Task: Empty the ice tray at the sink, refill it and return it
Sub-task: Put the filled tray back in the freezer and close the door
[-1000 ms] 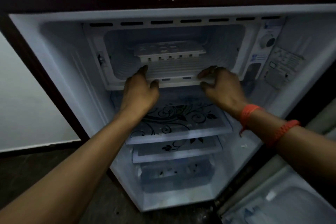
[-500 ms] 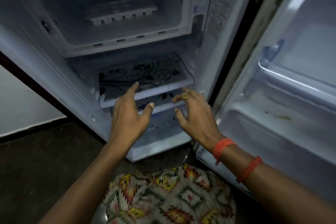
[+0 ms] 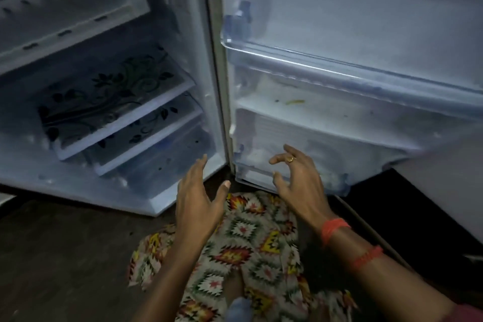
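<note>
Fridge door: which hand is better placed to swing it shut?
Right, probably. The right hand hangs empty and open before the door's lower shelf; the left hand faces the cabinet.

Dim overall, bluish cast. Main light seems to come from inside the fridge (image 3: 109, 81); its white walls and the open door (image 3: 352, 42) are brightest. Floor (image 3: 57, 256) at lower left near black, noisy. Soft motion blur throughout, hands (image 3: 198, 201) smeared. Wide-angle bending toward the frame edges. Faint glare on the door's shelf rail (image 3: 339, 65).
</note>
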The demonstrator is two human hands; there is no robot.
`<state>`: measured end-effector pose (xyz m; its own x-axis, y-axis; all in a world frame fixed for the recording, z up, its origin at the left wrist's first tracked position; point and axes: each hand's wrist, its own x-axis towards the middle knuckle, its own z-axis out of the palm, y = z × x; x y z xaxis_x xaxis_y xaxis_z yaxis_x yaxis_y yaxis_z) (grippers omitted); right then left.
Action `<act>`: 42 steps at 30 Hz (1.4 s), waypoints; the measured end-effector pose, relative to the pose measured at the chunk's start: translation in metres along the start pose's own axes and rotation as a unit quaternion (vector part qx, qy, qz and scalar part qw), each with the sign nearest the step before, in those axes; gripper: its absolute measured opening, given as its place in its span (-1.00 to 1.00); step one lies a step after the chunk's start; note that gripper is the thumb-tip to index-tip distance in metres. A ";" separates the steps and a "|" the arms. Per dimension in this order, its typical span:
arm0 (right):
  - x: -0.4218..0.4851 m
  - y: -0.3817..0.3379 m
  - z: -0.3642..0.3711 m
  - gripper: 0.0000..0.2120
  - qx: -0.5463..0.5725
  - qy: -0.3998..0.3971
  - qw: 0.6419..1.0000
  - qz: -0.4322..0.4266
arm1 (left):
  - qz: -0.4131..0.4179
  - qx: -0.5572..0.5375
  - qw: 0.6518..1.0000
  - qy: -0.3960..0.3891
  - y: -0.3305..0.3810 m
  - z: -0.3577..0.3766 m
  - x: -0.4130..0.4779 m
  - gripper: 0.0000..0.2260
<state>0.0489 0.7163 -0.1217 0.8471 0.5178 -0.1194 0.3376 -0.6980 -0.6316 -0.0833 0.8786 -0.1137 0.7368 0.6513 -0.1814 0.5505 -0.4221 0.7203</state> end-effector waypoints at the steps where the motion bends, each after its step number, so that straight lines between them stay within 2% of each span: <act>1: -0.007 0.013 -0.010 -0.70 0.001 0.008 1.000 0.020 | 0.007 0.000 1.000 -0.011 0.008 0.009 -0.003 -0.38; 9: -0.054 0.093 -0.083 -0.72 0.016 0.100 0.987 0.127 | 0.108 -0.022 0.992 -0.056 0.090 0.063 -0.030 -0.44; 19: -0.087 0.149 -0.155 -0.77 0.090 0.207 0.958 0.179 | 0.222 0.024 0.970 -0.094 0.184 0.098 -0.062 -0.46; 21: -0.088 0.155 -0.166 -0.77 0.126 0.212 0.951 0.185 | 0.247 0.035 0.964 -0.095 0.201 0.101 -0.067 -0.46; 24: -0.084 0.159 -0.187 -0.79 0.254 0.226 0.917 0.209 | 0.310 0.056 0.945 -0.090 0.229 0.104 -0.076 -0.47; 29: -0.071 0.161 -0.227 -0.83 0.314 0.276 0.887 0.196 | 0.403 0.095 0.908 -0.057 0.287 0.099 -0.082 -0.51; 34: -0.050 0.161 -0.258 -0.87 0.341 0.309 0.872 0.166 | 0.469 0.100 0.877 -0.016 0.346 0.093 -0.085 -0.54; 39: -0.030 0.157 -0.281 -0.72 0.352 0.316 0.871 0.138 | 0.514 0.124 0.849 0.017 0.400 0.094 -0.083 -0.55; 42: -0.021 0.154 -0.290 -0.65 0.351 0.308 0.875 0.128 | 0.517 0.120 0.847 0.030 0.426 0.098 -0.077 -0.56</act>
<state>0.2023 0.4546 0.0053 0.9916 -0.1261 -0.0273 -0.0480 -0.1638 -0.9853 0.1331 0.5862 0.1417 0.8569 -0.1175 0.5019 -0.3076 -0.8978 0.3151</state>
